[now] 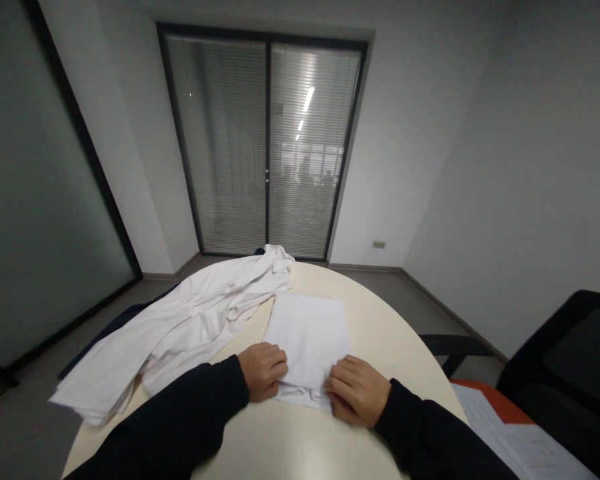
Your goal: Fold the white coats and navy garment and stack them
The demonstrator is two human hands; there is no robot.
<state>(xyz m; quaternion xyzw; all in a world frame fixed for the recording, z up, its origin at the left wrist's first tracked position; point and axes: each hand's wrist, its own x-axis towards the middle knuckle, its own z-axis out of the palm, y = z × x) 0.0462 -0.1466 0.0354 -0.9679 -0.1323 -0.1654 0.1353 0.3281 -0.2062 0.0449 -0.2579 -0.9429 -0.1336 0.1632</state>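
A folded white cloth garment [310, 333] lies flat on the round cream table [300, 440], its near edge doubled over in layers. My left hand [264, 372] is closed at the near left corner, fingers curled onto the fabric. At the near right corner my right hand [357, 390] is closed on the garment's edge, its fingertips partly hidden. Left of the folded piece, a rumpled white garment [195, 313] is spread over the table, reaching past the left rim. What kind of garment the folded one is, I cannot tell.
Dark cloth [115, 323] shows under the rumpled garment at the table's left edge. On the right stands a black mesh chair [575, 353], with papers [520, 440] and an orange-red item [500, 402] beside it. Glass doors with blinds [265, 147] are beyond the table.
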